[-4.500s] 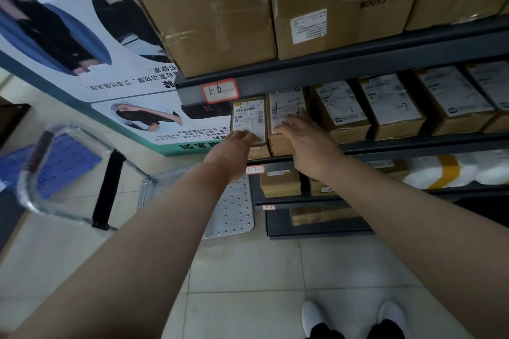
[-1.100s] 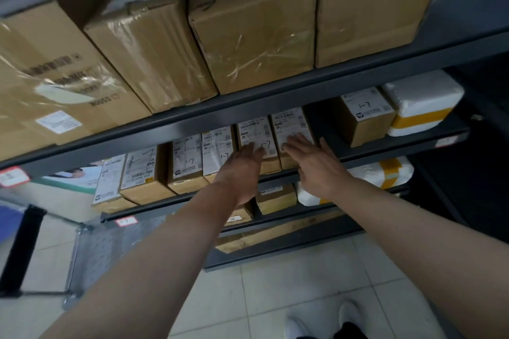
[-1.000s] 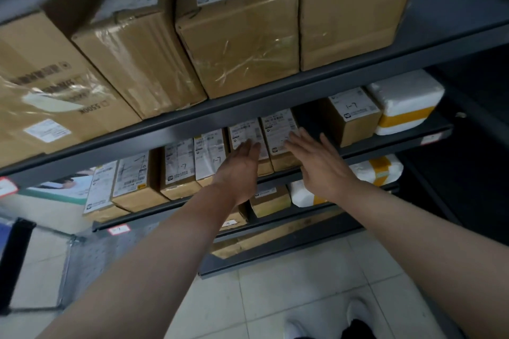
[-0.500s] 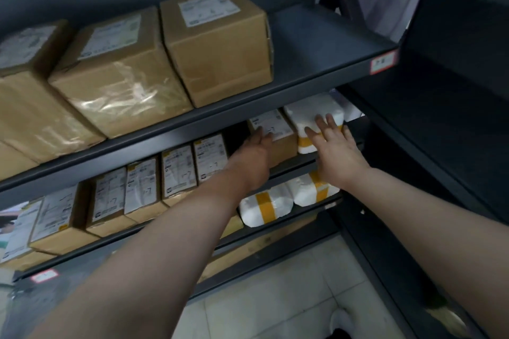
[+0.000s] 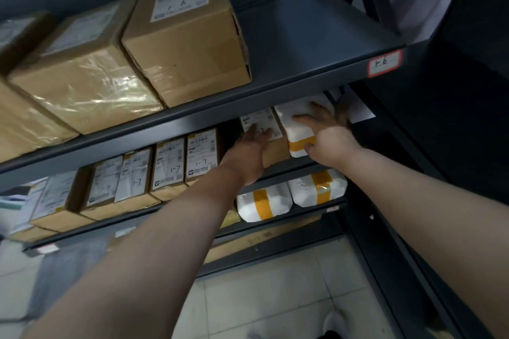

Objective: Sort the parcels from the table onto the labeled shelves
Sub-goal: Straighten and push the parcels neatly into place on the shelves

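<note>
Hands (image 5: 248,151) (image 5: 330,140) rightward; perhaps three white parcels (image 5: 296,133) (image 5: 264,202) (image 5: 316,187)

Tan cardboard boxes (image 5: 190,44) with white labels sit on dark grey shelves (image 5: 311,36), beside white parcels (image 5: 316,187) banded with orange-yellow tape.

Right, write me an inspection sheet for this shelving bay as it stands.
Surface: dark metal shelving; top shelf bare at its right end, tag reads 1-6.
Job's things: brown box marked 1-7 beside white parcel with yellow tape on the middle shelf; more 1-7 boxes in a row to the left; large cartons above; two white parcels below.
Clutter: nothing seen.
Hands: left hand flat on the brown box; right hand spread over the white parcel.
Cables: nothing seen.
Surroundings: tiled floor, white shoe.
</note>
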